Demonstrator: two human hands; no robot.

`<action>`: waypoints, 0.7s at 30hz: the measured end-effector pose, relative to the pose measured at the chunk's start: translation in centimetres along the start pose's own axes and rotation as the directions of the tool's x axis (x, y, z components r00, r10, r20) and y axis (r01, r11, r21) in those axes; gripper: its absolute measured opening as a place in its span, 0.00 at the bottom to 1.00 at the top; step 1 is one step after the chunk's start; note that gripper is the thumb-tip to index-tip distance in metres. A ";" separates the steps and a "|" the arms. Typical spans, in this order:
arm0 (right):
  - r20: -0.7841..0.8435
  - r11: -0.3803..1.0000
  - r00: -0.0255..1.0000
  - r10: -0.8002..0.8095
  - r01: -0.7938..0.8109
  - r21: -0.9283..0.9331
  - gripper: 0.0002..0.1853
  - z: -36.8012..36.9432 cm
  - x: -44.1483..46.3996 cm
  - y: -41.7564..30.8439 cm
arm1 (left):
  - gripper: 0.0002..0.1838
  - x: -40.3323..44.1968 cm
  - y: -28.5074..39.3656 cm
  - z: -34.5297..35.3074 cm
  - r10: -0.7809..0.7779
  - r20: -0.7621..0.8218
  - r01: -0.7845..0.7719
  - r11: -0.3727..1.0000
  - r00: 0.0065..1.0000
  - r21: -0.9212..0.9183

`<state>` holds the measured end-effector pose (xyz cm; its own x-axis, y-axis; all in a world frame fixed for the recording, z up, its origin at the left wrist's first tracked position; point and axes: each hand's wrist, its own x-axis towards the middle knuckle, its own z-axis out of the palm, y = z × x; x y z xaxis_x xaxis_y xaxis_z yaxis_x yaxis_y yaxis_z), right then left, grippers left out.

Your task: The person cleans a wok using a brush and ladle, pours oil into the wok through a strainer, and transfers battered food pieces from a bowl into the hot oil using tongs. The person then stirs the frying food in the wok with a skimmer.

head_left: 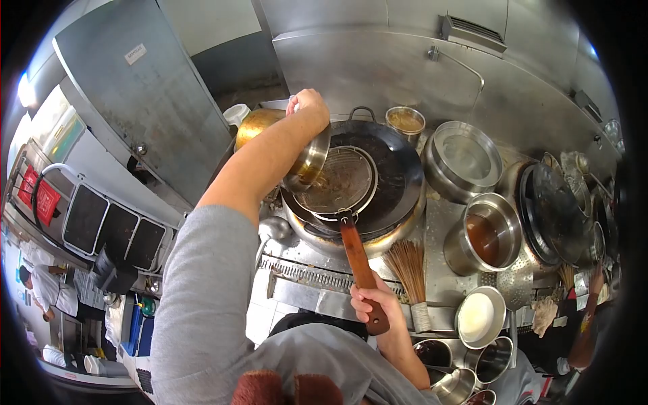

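Note:
My left hand [309, 102] is closed at the top rim of a metal pot [260, 127], brownish outside and shiny inside. The pot tilts to the right, its low lip over a round mesh strainer [337, 177], and some yellowish liquid shows at that lip. The strainer rests over a large black wok [398, 169] on the stove, with a pale rim showing beneath its mesh. Lower down, my right hand [376, 305] wraps round the strainer's long wooden handle [358, 256]. My left forearm hides part of the pot.
A ladle [275, 228] lies left of the wok. A bamboo brush [407, 266] stands at the front edge. On the right are a pot of clear liquid [466, 158], a pot of brown liquid [482, 236] and a pan of pale contents [480, 317]. Other people are at both sides.

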<state>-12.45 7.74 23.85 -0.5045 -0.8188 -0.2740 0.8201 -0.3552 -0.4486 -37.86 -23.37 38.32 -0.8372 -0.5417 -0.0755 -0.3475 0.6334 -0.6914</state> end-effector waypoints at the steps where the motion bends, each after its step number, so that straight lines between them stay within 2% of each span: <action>1: 0.001 1.000 1.000 -0.004 0.004 -0.003 0.30 0.1 0.0 0.2 | 0.11 -0.4 -0.1 -0.1 0.017 0.002 -0.017 1.000 1.000 0.015; 6: 0.022 0.999 0.999 -0.033 0.033 0.033 0.29 0.3 0.0 1.3 | 0.11 -0.4 -1.3 0.6 0.048 0.003 -0.048 0.999 0.999 -0.002; 9: 0.015 0.998 0.999 -0.047 0.046 0.046 0.29 0.9 -0.3 1.5 | 0.12 -0.7 -3.4 1.2 0.028 -0.019 -0.029 0.995 0.999 -0.096; 11: 0.011 0.998 0.999 -0.052 0.051 0.036 0.28 1.5 -0.5 1.2 | 0.14 -1.2 -5.7 2.5 0.027 -0.129 -0.057 0.971 0.991 -0.233; 12: 0.001 0.998 0.999 -0.052 0.051 0.033 0.28 1.8 -0.7 1.1 | 0.14 -1.1 -7.2 3.4 0.024 -0.131 -0.056 0.969 0.991 -0.239; 14: -0.044 0.997 0.996 -0.076 0.076 0.007 0.27 2.9 -1.1 1.0 | 0.15 -0.4 -10.7 6.5 0.023 -0.275 -0.109 0.947 0.961 -0.303; 16: -0.122 0.984 0.979 -0.160 0.149 -0.098 0.28 4.4 -1.5 1.3 | 0.17 -1.6 -15.1 9.4 -0.038 -0.257 -0.081 0.896 0.966 -0.437; 18: -0.133 0.978 0.970 -0.205 0.197 -0.074 0.29 4.2 -1.7 1.5 | 0.18 -1.7 -18.8 14.3 -0.136 -0.166 0.010 0.803 0.977 -0.596; 21: -0.065 0.954 0.953 -0.296 0.298 0.017 0.29 3.2 -1.5 1.8 | 0.23 0.0 -21.5 24.2 -0.251 -0.084 0.083 0.590 0.964 -0.803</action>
<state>-9.35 6.90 26.17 -0.7414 -0.6454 -0.1837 0.6370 -0.5909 -0.4951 -20.15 -50.35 35.74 -0.7558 -0.6347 0.1612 -0.6139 0.7724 0.1628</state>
